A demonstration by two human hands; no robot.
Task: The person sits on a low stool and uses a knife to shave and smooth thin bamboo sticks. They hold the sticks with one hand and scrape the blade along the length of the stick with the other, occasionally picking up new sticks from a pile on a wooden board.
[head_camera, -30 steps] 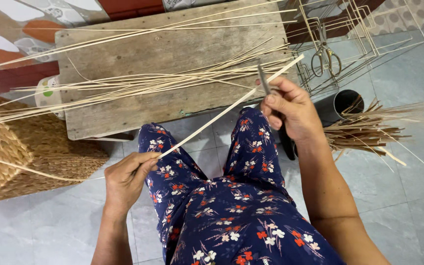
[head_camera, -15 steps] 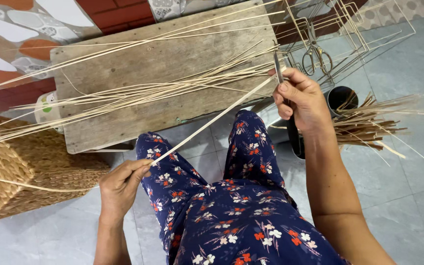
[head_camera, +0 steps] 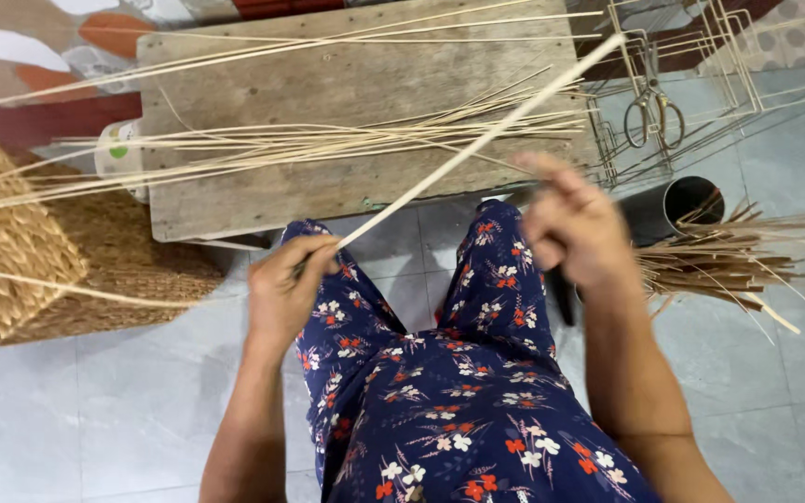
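My left hand pinches the near end of a long pale cane strip above my left knee. The strip slants up and to the right, over the wooden board, and ends near the wire frame. My right hand is blurred and hovers over my right knee, just right of the strip and apart from it. Its fingers are curled, and a dark knife handle sticks out below it. The blade is hidden. My legs wear a dark blue flowered cloth.
Several thin pale strips lie across the board. A woven basket stands at the left. Scissors rest on a wire frame at the upper right. A black cylinder and a bundle of brown sticks lie to the right.
My right hand has slid down off the strip toward my knee, and the knife blade is no longer in sight. My left hand has lifted its end of the strip.
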